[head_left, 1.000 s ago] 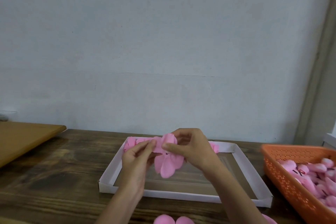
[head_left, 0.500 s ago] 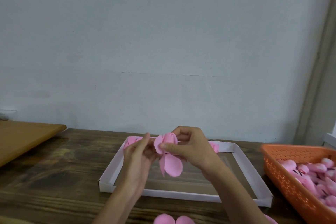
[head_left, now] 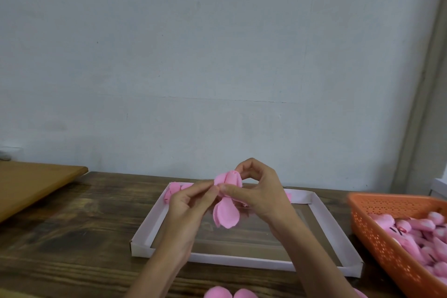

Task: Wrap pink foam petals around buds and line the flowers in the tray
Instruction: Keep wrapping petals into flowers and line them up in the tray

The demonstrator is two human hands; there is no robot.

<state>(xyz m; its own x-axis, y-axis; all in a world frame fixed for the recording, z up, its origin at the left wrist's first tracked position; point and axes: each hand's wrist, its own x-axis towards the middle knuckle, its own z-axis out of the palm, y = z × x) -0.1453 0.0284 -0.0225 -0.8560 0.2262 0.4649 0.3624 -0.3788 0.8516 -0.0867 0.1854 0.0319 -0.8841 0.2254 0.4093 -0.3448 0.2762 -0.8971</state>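
Both hands hold one pink foam flower (head_left: 228,181) in the air above the white tray (head_left: 150,222). My right hand (head_left: 256,191) pinches the wrapped bud at the top between thumb and fingers. My left hand (head_left: 191,203) pinches the petal edge on the flower's left side. Loose petals (head_left: 226,214) hang down below the bud. Finished pink flowers (head_left: 175,190) lie in a row along the tray's far edge, partly hidden behind my hands.
An orange perforated basket (head_left: 377,232) at the right holds several pink buds (head_left: 420,227). Loose pink petals (head_left: 229,294) lie at the near table edge. A lighter wooden board (head_left: 31,184) sits at the left. A pale wall stands close behind the dark wooden table (head_left: 72,237).
The hanging petals were gathered from a spread fan into a narrower bunch. My left hand's fingers shifted up to the petal edge beside the bud; the flower rose slightly.
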